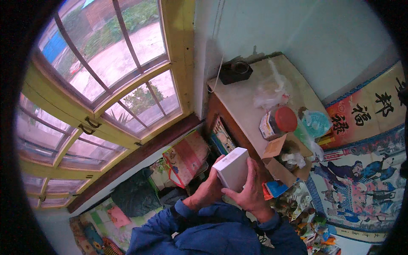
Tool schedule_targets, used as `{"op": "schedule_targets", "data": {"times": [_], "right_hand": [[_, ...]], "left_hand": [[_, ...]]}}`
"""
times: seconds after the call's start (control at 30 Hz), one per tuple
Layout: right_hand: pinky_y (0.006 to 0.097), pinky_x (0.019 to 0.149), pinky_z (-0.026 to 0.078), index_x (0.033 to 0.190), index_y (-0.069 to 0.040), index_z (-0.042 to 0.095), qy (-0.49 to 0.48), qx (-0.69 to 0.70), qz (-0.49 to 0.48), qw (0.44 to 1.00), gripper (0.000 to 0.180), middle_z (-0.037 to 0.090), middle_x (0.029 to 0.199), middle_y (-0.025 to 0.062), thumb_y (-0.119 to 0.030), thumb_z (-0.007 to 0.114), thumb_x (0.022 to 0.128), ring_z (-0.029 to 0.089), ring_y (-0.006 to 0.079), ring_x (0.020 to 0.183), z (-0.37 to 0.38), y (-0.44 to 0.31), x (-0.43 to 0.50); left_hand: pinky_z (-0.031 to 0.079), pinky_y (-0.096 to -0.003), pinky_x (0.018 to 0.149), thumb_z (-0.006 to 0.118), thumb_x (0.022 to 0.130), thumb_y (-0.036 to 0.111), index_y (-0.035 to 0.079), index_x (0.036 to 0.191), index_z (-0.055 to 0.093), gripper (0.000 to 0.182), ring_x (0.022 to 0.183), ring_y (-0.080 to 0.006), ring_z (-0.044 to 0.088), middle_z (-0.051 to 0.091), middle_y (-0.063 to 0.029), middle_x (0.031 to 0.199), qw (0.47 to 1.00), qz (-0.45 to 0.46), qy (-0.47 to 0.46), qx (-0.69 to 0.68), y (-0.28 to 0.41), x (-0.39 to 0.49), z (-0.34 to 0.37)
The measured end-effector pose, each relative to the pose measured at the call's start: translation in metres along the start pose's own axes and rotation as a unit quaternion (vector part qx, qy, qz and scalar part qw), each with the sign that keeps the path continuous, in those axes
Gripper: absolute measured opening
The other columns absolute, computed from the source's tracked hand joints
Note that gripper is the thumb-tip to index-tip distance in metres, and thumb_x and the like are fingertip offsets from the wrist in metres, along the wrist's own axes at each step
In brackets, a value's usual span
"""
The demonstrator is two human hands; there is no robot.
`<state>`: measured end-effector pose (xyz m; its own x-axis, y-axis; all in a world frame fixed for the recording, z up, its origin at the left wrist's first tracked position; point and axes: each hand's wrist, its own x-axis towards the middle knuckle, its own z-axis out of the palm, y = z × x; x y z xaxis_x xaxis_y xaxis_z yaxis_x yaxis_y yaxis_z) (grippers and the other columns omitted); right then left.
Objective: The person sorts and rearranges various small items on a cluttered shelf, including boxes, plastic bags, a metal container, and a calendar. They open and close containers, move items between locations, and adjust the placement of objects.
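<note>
A small white box [234, 170] is held up in front of my chest, tilted, with faint print on its narrow side. My left hand [208, 188] grips it along the left side, and the fingers there are partly hidden behind it. On the opposite side my right hand [248, 193] presses its fingers along the edge, the thumb lying across the near face. Just beyond the box stands the cabinet [247, 108], and an open cardboard box [279, 169] holding crumpled plastic is to the right of my right hand.
On the cabinet top are a red-lidded plastic jar [286, 119], clear plastic bags [271, 92], a turquoise plastic basket [315, 123] and a black box [236, 71]. A yellow-framed window [178, 63] is at left. A painted scroll [360, 188] hangs at right, above piled clutter [314, 229].
</note>
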<state>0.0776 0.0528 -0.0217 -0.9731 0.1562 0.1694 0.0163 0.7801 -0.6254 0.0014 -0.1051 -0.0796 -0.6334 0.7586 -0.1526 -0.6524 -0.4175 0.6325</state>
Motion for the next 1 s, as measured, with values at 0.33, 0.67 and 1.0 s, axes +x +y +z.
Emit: {"op": "schedule_targets", "data": {"times": [0.33, 0.67, 1.0], "right_hand": [[0.0553, 0.113, 0.044, 0.159, 0.002, 0.031, -0.057, -0.02, -0.03, 0.998, 0.106, 0.045, 0.15, 0.0307, -0.037, 0.088, 0.078, 0.05, 0.0479, 0.135, -0.013, -0.008, 0.004], [0.0531, 0.115, 0.041, 0.159, 0.003, 0.033, -0.055, 0.101, 0.049, 0.992, 0.104, 0.048, 0.148, 0.0292, -0.04, 0.086, 0.081, 0.051, 0.0457, 0.135, -0.02, 0.002, 0.019], [0.0497, 0.112, 0.045, 0.156, 0.003, 0.04, -0.041, 0.088, 0.033, 0.995, 0.098, 0.051, 0.147, 0.0285, -0.04, 0.085, 0.08, 0.054, 0.0421, 0.134, -0.021, -0.004, 0.027]], "left_hand": [[0.03, -0.0557, 0.125, 0.048, 0.103, 0.066, 0.015, 0.165, 0.036, 0.081, 0.151, -0.0364, 0.041, 0.041, -0.0135, 0.166, 0.962, -0.144, -0.029, -0.231, 0.001, 0.001, -0.024], [0.026, -0.0542, 0.127, 0.076, 0.087, 0.063, 0.016, 0.167, 0.027, 0.104, 0.152, -0.0344, 0.038, 0.037, -0.0108, 0.167, 0.965, -0.115, -0.061, -0.228, 0.003, 0.01, -0.024], [0.039, -0.0446, 0.121, 0.094, 0.072, 0.033, 0.007, 0.167, 0.023, 0.121, 0.146, -0.029, 0.047, 0.042, -0.0129, 0.164, 0.994, -0.078, -0.036, -0.062, 0.022, 0.01, -0.02]]}}
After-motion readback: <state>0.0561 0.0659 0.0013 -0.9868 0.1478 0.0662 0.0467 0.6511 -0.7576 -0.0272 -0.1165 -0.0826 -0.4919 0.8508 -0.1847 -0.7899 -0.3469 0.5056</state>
